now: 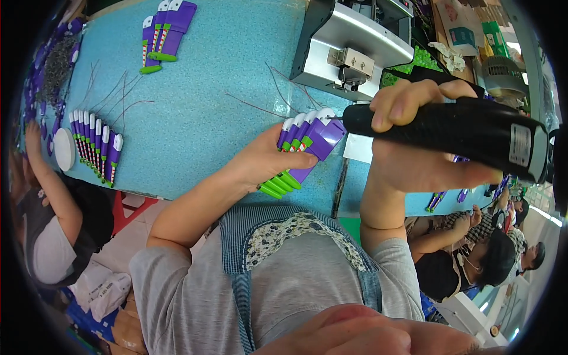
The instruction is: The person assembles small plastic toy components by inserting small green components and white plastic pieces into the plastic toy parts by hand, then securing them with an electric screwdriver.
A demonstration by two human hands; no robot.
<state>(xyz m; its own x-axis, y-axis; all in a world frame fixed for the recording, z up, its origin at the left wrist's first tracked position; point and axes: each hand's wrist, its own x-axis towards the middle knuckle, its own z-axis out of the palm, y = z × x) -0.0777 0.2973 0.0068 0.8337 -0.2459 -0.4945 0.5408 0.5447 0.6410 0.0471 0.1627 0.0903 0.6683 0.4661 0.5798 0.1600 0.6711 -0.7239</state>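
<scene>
My left hand (pixel 260 158) grips a fanned row of several purple, white and green plastic toy parts (pixel 326 141), its thumb across their front. Thin wires trail from the row toward the far left. In my right hand (pixel 397 163) is a black electric screwdriver (pixel 455 127), lying almost level with the fingers wrapped over its body. Its thin bit points left and meets the white end of the rightmost part; whether it sits in a screw hole is too small to tell.
A silver machine (pixel 313 50) stands at the far side. Loose purple parts (pixel 173 29) lie far left; a wired row of similar parts (pixel 97 145) and a white round disc (pixel 64 149) sit left. Another person's arm (pixel 53 183) is at the left edge; people (pixel 449 266) work at right.
</scene>
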